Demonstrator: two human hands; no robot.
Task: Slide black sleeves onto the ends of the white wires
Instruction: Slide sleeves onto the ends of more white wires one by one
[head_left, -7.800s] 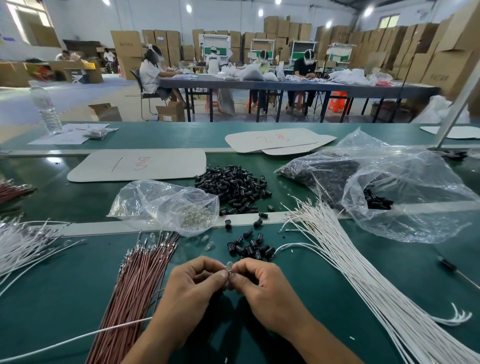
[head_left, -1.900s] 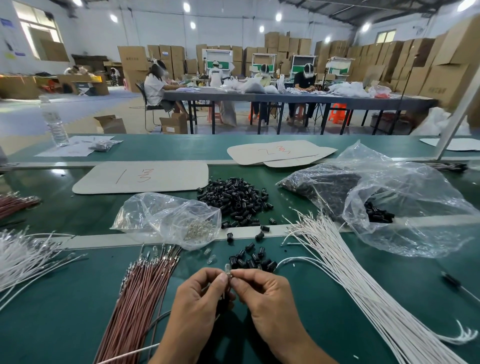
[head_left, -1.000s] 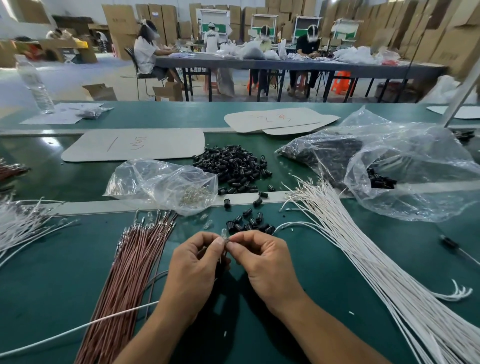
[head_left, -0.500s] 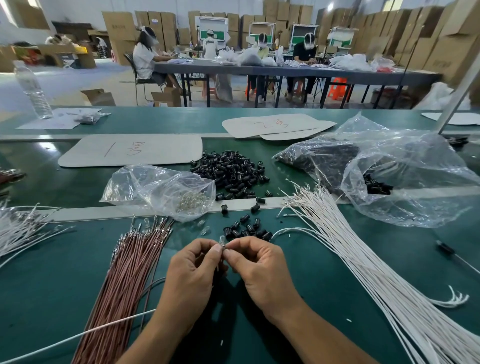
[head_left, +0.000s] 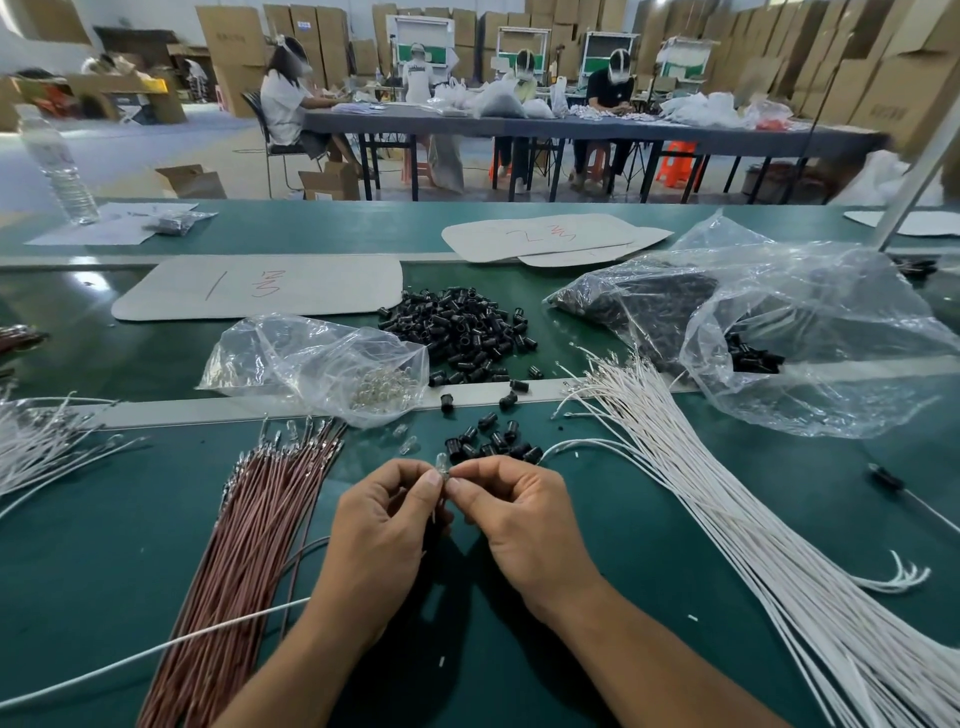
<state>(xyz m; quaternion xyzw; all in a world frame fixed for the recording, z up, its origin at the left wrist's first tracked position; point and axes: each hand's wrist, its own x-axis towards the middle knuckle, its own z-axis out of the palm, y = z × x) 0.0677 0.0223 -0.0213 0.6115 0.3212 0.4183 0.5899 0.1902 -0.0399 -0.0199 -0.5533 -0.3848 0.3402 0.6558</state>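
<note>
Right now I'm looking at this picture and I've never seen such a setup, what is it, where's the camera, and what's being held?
No machine here: a person's bare left hand and right hand, filmed by a camera on their head looking down. On the green bench lie white wires, brown wires, a pile of black sleeves and clear plastic bags. Both hands pinch a small clear piece between fingertips; what it is, I cannot tell.

We show a bare left hand (head_left: 379, 530) and a bare right hand (head_left: 524, 525) with short trimmed nails (head_left: 432, 478); behind each wrist our forearms (head_left: 649, 660) are uncovered.
</note>
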